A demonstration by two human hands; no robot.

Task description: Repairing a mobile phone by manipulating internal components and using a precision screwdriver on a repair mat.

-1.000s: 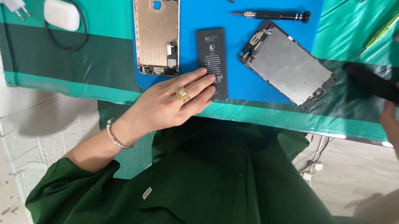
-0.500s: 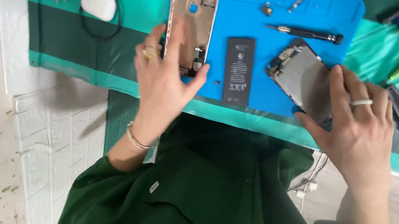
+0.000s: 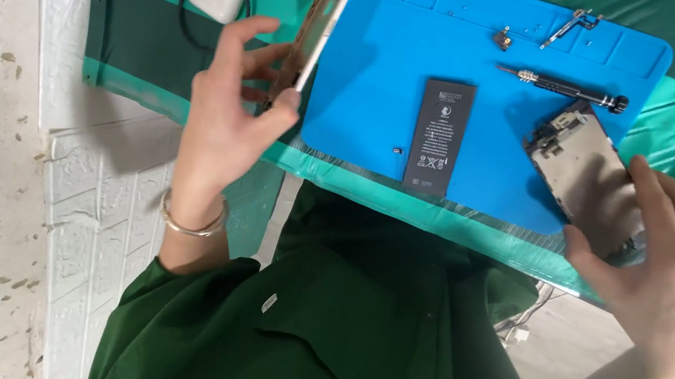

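Nearest, the left hand (image 3: 226, 121) holds the phone shell (image 3: 319, 27) tilted on edge, fingers closed around its lower end, off the blue mat (image 3: 377, 59). The right hand (image 3: 672, 264) grips the screen panel (image 3: 583, 171) at the mat's edge. Between them lies the battery (image 3: 439, 136), already out; beyond it, a screwdriver (image 3: 560, 87). The phone is fully apart, and reassembly looks not yet begun.

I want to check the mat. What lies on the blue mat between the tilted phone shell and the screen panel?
The black battery lies flat on the blue mat between the phone shell in the left hand and the screen panel under the right hand.
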